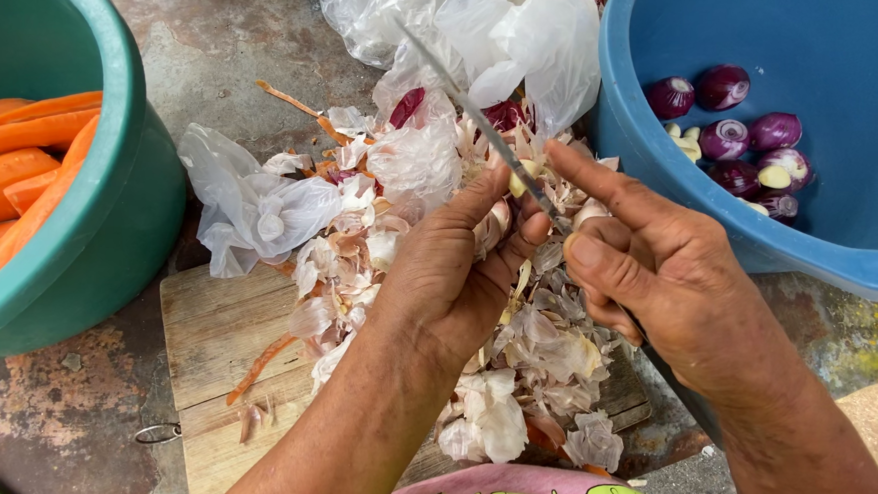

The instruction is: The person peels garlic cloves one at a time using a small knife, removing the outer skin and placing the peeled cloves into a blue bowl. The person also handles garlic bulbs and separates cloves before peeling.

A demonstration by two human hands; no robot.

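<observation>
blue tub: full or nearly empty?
Nearly empty: the blue tub holds only a few peeled red onions and garlic cloves at its bottom.

left hand (pixel 451 276): forearm enters from near left, fingers curled, thumb stretched far-right, pinching | right hand (pixel 660 265): forearm enters from near right, fist closed, index finger pointing far-left | 2 hands touching

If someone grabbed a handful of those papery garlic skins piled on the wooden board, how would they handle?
The garlic skins look thin, curled and translucent, so they would probably weigh almost nothing and crumple or tear when squeezed. They lie loose and overlapping on the wooden board, so a push would likely scatter them rather than slide the heap whole. Flat and flaky, they seem unlikely to roll.
</observation>
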